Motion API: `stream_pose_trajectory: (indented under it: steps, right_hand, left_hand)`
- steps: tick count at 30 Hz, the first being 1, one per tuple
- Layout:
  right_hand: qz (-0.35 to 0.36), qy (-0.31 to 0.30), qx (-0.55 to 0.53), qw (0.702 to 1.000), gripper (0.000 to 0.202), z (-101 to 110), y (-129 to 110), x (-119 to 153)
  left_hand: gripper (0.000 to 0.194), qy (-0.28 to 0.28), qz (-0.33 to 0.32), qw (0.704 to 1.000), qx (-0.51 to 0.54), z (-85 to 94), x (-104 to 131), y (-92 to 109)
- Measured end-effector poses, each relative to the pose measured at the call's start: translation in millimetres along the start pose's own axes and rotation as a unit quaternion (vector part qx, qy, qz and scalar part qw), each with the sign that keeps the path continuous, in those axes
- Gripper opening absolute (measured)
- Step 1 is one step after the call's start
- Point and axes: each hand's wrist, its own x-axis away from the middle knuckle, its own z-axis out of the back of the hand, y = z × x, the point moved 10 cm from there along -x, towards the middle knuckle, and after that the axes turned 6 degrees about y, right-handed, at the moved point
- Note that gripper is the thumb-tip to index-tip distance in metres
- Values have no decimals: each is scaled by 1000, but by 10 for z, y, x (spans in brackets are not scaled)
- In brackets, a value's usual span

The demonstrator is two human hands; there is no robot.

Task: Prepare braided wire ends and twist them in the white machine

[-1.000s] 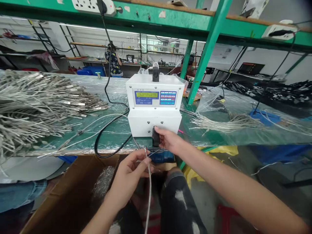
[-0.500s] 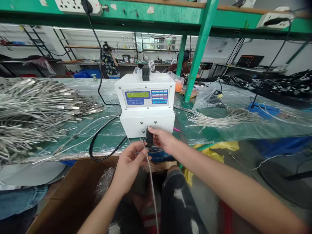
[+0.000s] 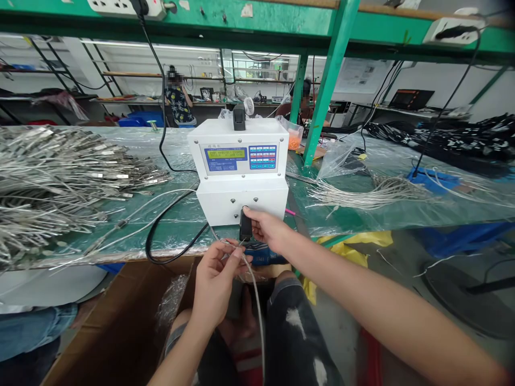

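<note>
A white boxy machine (image 3: 242, 202) with a lit display and keypad stands at the bench's front edge. My right hand (image 3: 266, 227) is closed on a black block (image 3: 245, 227) at the lower front of the machine, the thumb on its top and the fingers curled at its side. Just below and left of the block, my left hand (image 3: 215, 273) pinches a thin, light-coloured cable (image 3: 258, 300) between thumb and fingers. From the pinch, the cable hangs down between my knees. Its end near the block is small and partly hidden by the fingers.
Piles of braided cables (image 3: 72, 177) cover the bench on the left; a smaller bundle (image 3: 358, 194) lies right. A black power cord (image 3: 148, 241) loops beside the machine. A green post (image 3: 330, 86) rises behind it, and a cardboard box (image 3: 120, 321) stands below.
My left hand has turned slightly and shifted a little, and the cable's upper end no longer points up beside the block. The right hand keeps its hold. The view has shifted slightly.
</note>
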Motion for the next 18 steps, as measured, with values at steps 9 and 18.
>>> stream_pose_trajectory:
  steps: [9,18]
  right_hand:
    - [79,-25,12,996,51,91,223,346]
    - [222,-1,70,972,37,108,468,836]
  left_hand:
    - [21,6,-22,1000,-16,26,9,-16]
    - [16,19,-105,988,-114,171,-57,181]
